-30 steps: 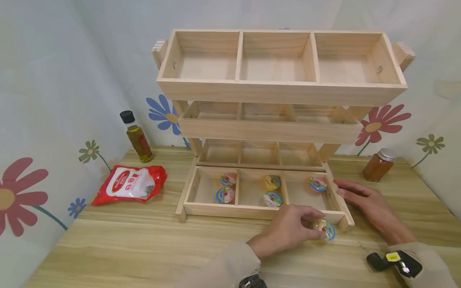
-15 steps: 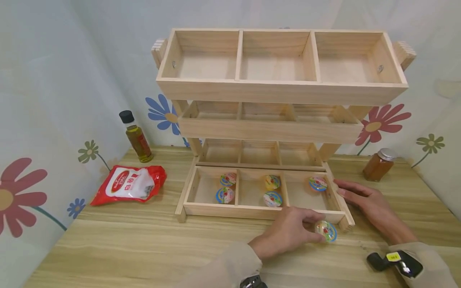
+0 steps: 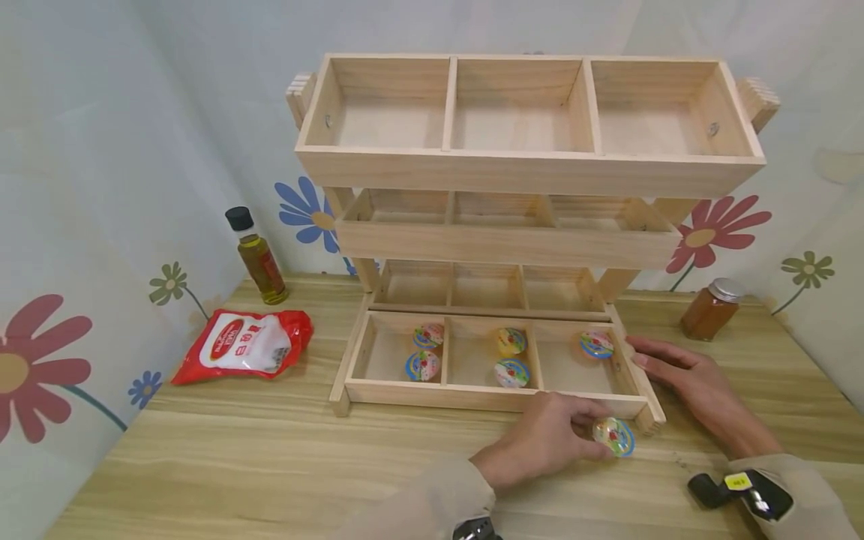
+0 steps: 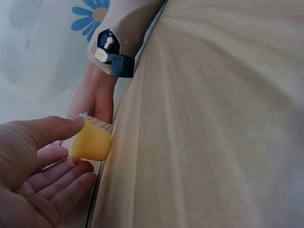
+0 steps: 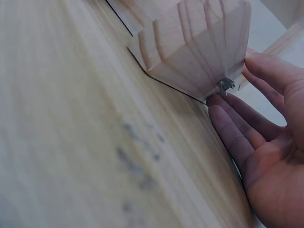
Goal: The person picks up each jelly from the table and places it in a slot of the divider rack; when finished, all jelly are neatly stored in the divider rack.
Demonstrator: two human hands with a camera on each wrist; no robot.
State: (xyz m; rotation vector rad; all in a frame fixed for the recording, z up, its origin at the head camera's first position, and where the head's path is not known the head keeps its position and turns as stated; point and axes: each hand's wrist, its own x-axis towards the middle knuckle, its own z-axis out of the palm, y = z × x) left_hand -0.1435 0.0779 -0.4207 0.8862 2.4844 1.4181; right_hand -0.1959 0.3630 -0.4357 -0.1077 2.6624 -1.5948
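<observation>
In the head view, my left hand (image 3: 550, 435) pinches a small jelly cup (image 3: 614, 437) with a printed blue-rimmed lid, just in front of the lowest tray. The left wrist view shows the cup's yellow body (image 4: 92, 140) between thumb and fingers, its base close to the tabletop. My right hand (image 3: 695, 390) rests against the right side of the wooden shelf rack (image 3: 529, 172). Its fairly straight fingers (image 5: 232, 133) touch the rack's wooden side piece (image 5: 194, 47) in the right wrist view. Several other jelly cups lie in the lowest tray, such as an orange one (image 3: 596, 345) in the right compartment.
Two jelly cups stand in the left compartment and two in the middle one. A red and white bag (image 3: 243, 343) and an oil bottle (image 3: 259, 259) are left of the rack. A metal-lidded jar (image 3: 712, 309) stands on the table (image 3: 270, 465) at right.
The left hand and its jelly cup have shifted slightly right and toward the front. The right hand stays in place against the rack.
</observation>
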